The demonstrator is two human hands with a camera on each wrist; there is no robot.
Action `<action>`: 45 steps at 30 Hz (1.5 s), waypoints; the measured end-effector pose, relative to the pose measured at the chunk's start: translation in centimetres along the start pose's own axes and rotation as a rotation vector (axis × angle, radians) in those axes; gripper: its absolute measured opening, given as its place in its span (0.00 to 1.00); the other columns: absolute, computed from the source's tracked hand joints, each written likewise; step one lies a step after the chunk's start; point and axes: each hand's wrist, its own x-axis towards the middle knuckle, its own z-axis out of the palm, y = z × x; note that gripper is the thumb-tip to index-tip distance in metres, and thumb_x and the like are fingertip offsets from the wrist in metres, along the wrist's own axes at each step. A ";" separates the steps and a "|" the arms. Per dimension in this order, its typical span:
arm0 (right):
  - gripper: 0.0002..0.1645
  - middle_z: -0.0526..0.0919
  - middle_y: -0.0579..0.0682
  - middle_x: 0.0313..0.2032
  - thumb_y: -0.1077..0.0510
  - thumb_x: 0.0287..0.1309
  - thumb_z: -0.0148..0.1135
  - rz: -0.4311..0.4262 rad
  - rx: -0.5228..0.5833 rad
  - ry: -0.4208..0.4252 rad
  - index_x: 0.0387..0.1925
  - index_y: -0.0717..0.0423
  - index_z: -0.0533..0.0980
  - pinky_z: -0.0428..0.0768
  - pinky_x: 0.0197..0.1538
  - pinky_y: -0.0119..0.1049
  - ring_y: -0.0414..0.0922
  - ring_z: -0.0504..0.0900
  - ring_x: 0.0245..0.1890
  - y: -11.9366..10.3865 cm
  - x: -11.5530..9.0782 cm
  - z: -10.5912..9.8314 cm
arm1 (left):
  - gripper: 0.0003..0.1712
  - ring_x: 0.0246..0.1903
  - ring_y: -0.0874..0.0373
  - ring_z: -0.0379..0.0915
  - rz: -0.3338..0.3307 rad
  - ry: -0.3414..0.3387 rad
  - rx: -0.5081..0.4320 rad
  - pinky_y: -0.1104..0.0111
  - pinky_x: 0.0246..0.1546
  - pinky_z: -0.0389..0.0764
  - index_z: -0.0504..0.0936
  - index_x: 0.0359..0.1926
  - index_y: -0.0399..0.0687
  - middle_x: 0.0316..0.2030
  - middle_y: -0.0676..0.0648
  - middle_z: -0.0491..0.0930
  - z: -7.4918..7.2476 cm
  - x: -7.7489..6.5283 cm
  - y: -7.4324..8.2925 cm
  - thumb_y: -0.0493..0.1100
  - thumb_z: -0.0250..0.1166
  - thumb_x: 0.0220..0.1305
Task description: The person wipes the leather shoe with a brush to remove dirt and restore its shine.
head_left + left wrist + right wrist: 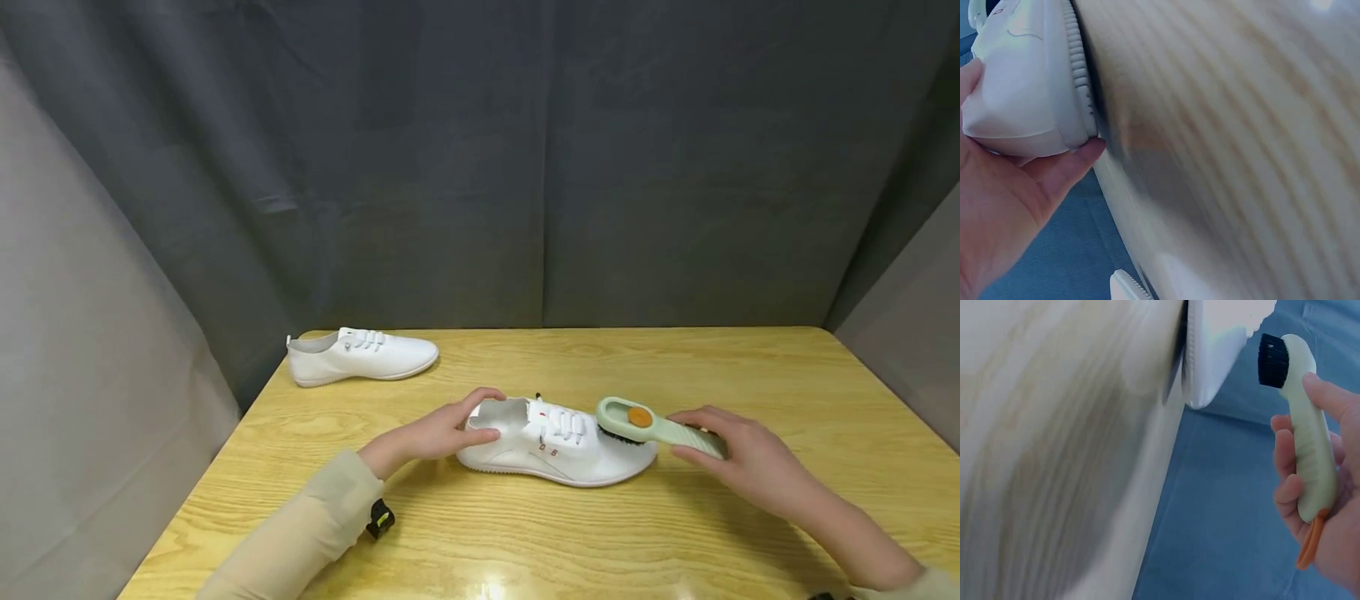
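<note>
A white lace-up shoe (558, 450) stands upright on the wooden table, its toe pointing right. My left hand (442, 429) grips it by the heel, thumb on one side and fingers around the other, as the left wrist view of the shoe (1022, 87) also shows. In my right hand (757, 458) is a pale green shoe brush (675, 433) with an orange button, held by its ribbed handle. Its black bristles (1274, 361) face the shoe's toe; the right wrist view shows a gap between them and the shoe (1210, 356).
A second white shoe (360, 358) rests at the table's back left corner, toe to the right. Dark grey curtain (450, 167) hangs behind the wood-grain table (465, 550), with lighter cloth (90, 350) at the left side. An orange loop (1313, 540) hangs from the brush handle.
</note>
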 end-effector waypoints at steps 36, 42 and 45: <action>0.23 0.82 0.51 0.47 0.45 0.64 0.62 0.014 0.041 -0.154 0.53 0.55 0.79 0.76 0.37 0.42 0.43 0.79 0.38 -0.3 2.8 -0.2 | 0.28 0.61 0.45 0.66 -0.008 -0.014 -0.008 0.52 0.61 0.65 0.57 0.71 0.59 0.69 0.46 0.62 0.2 -0.7 0.2 0.56 0.47 0.76; 0.26 0.82 0.49 0.43 0.43 0.65 0.60 0.062 0.072 -0.203 0.54 0.58 0.78 0.73 0.31 0.38 0.41 0.75 0.31 0.8 3.3 0.6 | 0.28 0.63 0.46 0.63 -0.012 -0.018 -0.017 0.52 0.62 0.64 0.57 0.72 0.57 0.70 0.47 0.61 0.2 -0.7 0.4 0.55 0.48 0.76; 0.29 0.80 0.48 0.39 0.42 0.66 0.58 0.116 0.063 -0.236 0.55 0.62 0.77 0.68 0.27 0.36 0.41 0.69 0.26 2.2 3.3 0.5 | 0.27 0.64 0.47 0.63 -0.016 -0.018 -0.018 0.53 0.62 0.64 0.57 0.71 0.57 0.69 0.47 0.61 0.2 -0.8 0.5 0.53 0.48 0.76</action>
